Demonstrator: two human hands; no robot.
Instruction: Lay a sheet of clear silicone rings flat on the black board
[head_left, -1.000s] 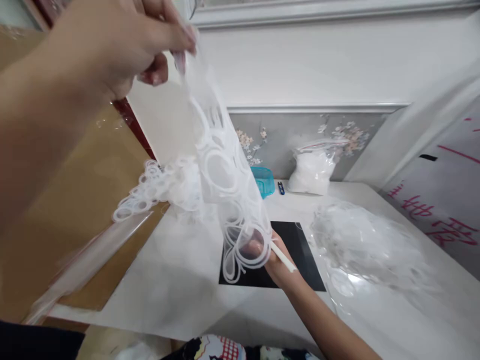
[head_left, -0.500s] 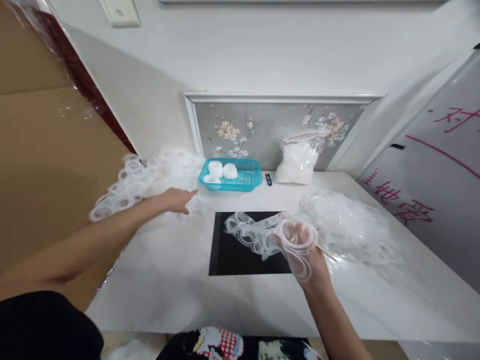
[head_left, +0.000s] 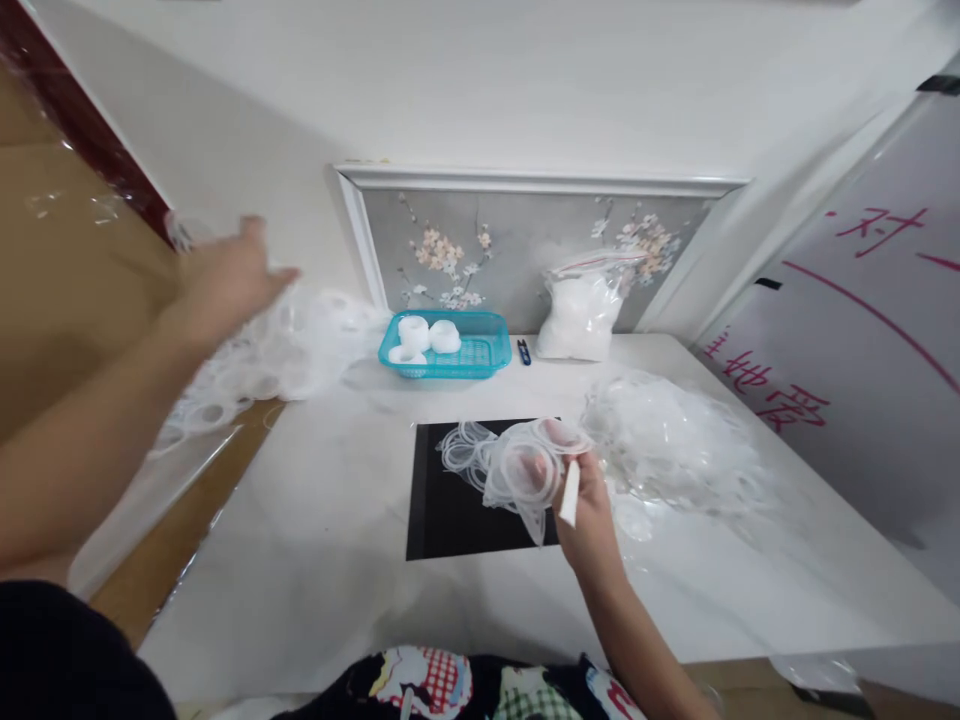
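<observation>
Translucent white rings (head_left: 517, 470) hang in a tangled bunch from your right hand (head_left: 589, 510), whose fingers are curled shut around them along with a short white stick (head_left: 569, 494) that juts out beside the thumb. That bunch sits over the right part of the black mat (head_left: 450, 505) in the middle of the white worktop (head_left: 330, 560), and a few loose rings trail from it onto the mat itself. Your left hand (head_left: 225, 280) is raised at the far left with its fingers spread and holding nothing; it hovers over a larger heap of rings (head_left: 285, 350) that spills across the worktop's left edge, though the blur makes it hard to say whether it touches them. Just right of your right hand lies a clear plastic bag (head_left: 667, 445), crumpled and spread wide. At the back, against the flowered wall panel (head_left: 510, 250), stand a teal basket (head_left: 480, 355) with white rolls in it, a small dark blue tool (head_left: 524, 351) just beside it, and a filled zip bag (head_left: 581, 310).
</observation>
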